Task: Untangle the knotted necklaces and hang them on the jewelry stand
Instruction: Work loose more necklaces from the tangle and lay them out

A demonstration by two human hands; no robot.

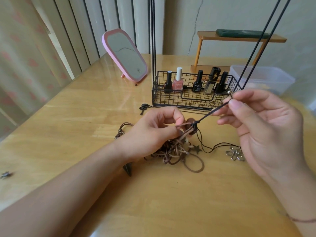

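Note:
A tangle of brown cord necklaces (pixel 172 149) lies on the wooden table (pixel 102 108) in front of me. My left hand (pixel 153 132) pinches a brown cord at the top of the tangle. My right hand (pixel 259 124) pinches a black cord (pixel 212 112) near its small metal bead, pulled taut up and right from the knot. A flower pendant (pixel 235 153) and a star charm (pixel 198 148) lie beside the tangle on thin black cord. The orange wooden jewelry stand (pixel 239 38) stands at the back right.
A black wire basket (pixel 196 98) with nail polish bottles stands behind the hands. A pink mirror (pixel 125 55) leans at the back left. A clear plastic box (pixel 261 77) sits at the right. A dark cone pendant (pixel 128 169) lies under my left wrist.

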